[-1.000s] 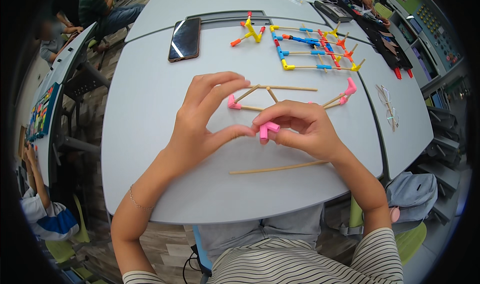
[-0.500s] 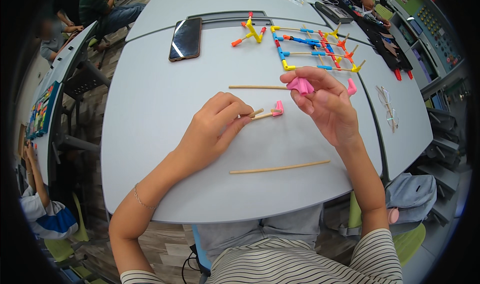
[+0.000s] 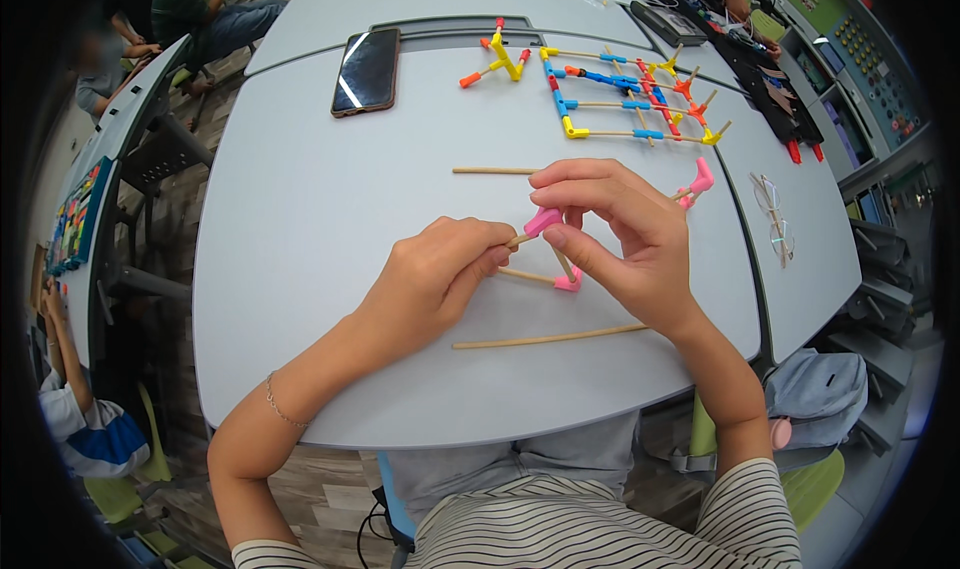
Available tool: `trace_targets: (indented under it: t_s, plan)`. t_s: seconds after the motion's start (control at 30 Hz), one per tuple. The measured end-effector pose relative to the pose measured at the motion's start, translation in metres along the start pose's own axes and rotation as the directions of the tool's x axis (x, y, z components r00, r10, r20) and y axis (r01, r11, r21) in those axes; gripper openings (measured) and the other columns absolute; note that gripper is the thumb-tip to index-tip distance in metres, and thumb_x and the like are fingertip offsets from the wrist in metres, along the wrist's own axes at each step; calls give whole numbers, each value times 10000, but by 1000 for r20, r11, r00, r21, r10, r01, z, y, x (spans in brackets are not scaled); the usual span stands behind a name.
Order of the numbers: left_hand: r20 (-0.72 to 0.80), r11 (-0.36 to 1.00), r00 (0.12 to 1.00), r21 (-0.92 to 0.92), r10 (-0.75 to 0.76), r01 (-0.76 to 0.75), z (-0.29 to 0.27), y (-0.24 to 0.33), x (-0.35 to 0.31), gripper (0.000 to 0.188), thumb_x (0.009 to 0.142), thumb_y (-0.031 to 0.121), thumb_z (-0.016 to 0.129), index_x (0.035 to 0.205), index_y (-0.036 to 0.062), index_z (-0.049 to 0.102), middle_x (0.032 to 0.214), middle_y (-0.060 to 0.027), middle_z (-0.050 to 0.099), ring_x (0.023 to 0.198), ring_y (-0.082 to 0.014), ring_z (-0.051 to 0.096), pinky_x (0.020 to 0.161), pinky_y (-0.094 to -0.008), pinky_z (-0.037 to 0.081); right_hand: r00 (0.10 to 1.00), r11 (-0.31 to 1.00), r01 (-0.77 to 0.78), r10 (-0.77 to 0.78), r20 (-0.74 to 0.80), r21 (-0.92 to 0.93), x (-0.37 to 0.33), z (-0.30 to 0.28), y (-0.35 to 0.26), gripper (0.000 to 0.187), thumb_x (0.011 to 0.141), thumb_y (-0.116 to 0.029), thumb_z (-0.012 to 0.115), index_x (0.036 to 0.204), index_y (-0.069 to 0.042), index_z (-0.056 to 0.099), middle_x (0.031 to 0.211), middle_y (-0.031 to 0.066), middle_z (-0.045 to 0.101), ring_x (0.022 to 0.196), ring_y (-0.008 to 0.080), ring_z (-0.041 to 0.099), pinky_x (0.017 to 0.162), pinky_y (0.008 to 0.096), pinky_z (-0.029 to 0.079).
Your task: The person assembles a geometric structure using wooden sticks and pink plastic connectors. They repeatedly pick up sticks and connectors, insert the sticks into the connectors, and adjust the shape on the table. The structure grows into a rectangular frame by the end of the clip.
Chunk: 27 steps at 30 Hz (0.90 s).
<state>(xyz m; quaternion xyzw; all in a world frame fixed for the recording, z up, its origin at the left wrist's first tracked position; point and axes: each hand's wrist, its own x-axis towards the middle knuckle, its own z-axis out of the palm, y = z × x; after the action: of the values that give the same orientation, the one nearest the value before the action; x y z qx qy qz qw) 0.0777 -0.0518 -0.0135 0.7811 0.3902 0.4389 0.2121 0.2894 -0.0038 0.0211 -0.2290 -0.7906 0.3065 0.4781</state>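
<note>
My left hand [image 3: 428,284] is closed around a thin wooden stick [image 3: 518,240], its tip showing past the fingers. My right hand [image 3: 630,244] pinches a pink connector [image 3: 543,221], which meets that stick's tip; whether the stick is inside it I cannot tell. Just below, a second pink connector [image 3: 568,283] joins a stick running back to my left hand and another slanting up under my right fingers. Beyond my right hand lies another pink connector piece [image 3: 702,175]. One loose stick [image 3: 492,171] lies farther off, partly covered by my right hand; another stick [image 3: 545,340] lies nearer me.
A frame of sticks and coloured connectors [image 3: 607,105] stands at the back right, beside a small yellow and red connector assembly [image 3: 503,62]. A phone [image 3: 366,73] lies at the back left, eyeglasses [image 3: 773,221] on the right-hand table. Other people sit at nearby tables.
My right hand has moved left and nearer me, bringing the pink connector to the stick's tip. The lower pink connector has shifted down and turned with its sticks.
</note>
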Motion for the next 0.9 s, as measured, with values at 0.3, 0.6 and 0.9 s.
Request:
trace_targets:
  t_s: [0.3, 0.6, 0.9]
  plan:
    - [-18, 999, 999, 41, 32, -31, 1, -1, 0, 134, 926, -11, 645, 1053, 9, 680, 855, -94, 709, 751, -196, 695, 666, -295, 556, 996, 982, 83, -86, -12, -167, 2, 1, -7, 233, 766, 6, 755, 992, -48, 755, 1025, 93, 714, 723, 127, 647, 586, 244, 510]
    - [22, 999, 999, 12, -44, 44, 1, -1, -2, 125, 936, 11, 642, 1056, 12, 679, 870, -99, 719, 783, -191, 704, 688, -296, 559, 997, 992, 33, -24, 80, -124, 5, -6, -6, 185, 776, -16, 777, 959, -42, 768, 1017, 101, 716, 731, 138, 669, 599, 242, 529]
    - [-122, 961, 987, -267, -108, 73, 3, 19, 2, 305, 904, -61, 650, 1203, -4, 624, 1095, -140, 694, 946, -222, 718, 857, -333, 575, 985, 986, 90, -67, 157, -143, 3, -3, -15, 321, 791, -11, 760, 1109, -59, 748, 1173, 144, 683, 838, 194, 716, 735, 281, 584]
